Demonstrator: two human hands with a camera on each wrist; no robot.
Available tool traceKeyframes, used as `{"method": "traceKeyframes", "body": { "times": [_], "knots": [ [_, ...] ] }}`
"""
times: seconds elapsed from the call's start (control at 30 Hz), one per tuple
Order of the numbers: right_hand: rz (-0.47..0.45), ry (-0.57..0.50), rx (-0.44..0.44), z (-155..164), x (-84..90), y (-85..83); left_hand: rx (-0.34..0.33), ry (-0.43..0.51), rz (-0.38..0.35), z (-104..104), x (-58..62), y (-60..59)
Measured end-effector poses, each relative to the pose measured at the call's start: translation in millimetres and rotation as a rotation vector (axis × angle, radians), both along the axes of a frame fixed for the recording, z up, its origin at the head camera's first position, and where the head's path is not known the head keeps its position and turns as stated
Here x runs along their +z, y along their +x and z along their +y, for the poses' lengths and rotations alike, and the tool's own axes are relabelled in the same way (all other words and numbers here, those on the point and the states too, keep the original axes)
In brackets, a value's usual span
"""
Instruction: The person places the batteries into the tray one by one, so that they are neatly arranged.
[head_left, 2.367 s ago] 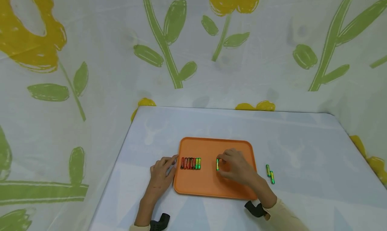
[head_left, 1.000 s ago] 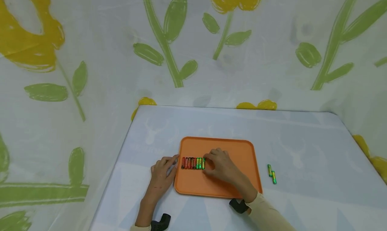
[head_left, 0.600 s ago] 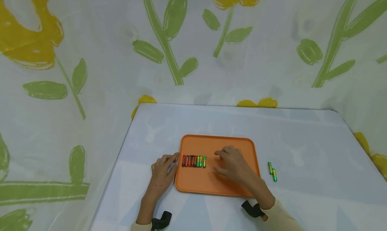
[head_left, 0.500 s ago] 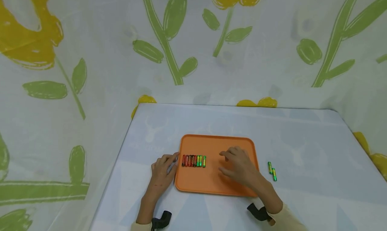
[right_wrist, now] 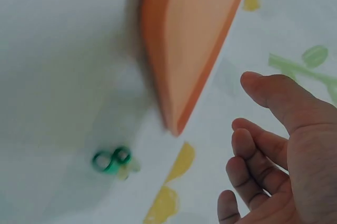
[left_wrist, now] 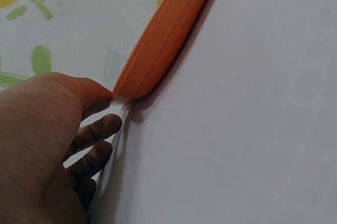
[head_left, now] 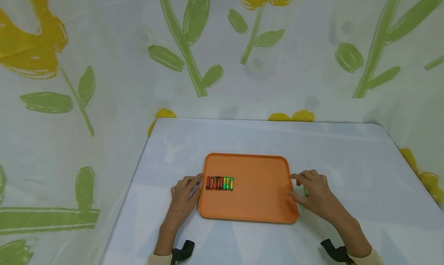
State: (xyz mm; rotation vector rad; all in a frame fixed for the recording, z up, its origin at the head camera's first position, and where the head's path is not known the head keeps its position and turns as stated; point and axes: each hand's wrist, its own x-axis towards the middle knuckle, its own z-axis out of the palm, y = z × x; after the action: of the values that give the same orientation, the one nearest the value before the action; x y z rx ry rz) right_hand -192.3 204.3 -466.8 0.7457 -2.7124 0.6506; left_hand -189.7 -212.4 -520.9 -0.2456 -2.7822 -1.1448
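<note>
Flowered cloth hangs behind the pale table (head_left: 347,157), where the left hand (head_left: 184,193) stays resting, fingers relaxed, against the left rim of the orange tray (head_left: 256,203). On the tray the row of batteries (head_left: 219,183) has gained one green cell. The right hand (head_left: 313,191) has left the tray and now hovers, fingers loosely apart and holding nothing, over the two green batteries (right_wrist: 112,162) on the table just right of it.

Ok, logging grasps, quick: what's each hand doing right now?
Left hand: open, touching the orange tray edge.
Right hand: open above two green batteries, holding nothing.
</note>
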Motion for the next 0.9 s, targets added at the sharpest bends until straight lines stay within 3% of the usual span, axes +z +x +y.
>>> {"method": "traceKeyframes", "body": {
  "times": [0.27, 0.4, 0.63, 0.9],
  "knots": [
    [-0.121, 0.16, -0.054, 30, -5.8, -0.9, 0.02, 0.001, -0.033, -1, -0.4, 0.6],
    [-0.174, 0.167, -0.074, 40, -10.6, 1.5, 0.02, 0.009, -0.019, -2, -1.4, 1.8],
    [-0.153, 0.176, -0.073, 47, -14.5, 2.4, 0.008, 0.017, 0.027, -2, -3.2, 2.7],
    [-0.198, 0.187, -0.09, 49, -17.0, 0.3, 0.013, 0.023, -0.01, 1, -0.1, 2.7]
  ]
}}
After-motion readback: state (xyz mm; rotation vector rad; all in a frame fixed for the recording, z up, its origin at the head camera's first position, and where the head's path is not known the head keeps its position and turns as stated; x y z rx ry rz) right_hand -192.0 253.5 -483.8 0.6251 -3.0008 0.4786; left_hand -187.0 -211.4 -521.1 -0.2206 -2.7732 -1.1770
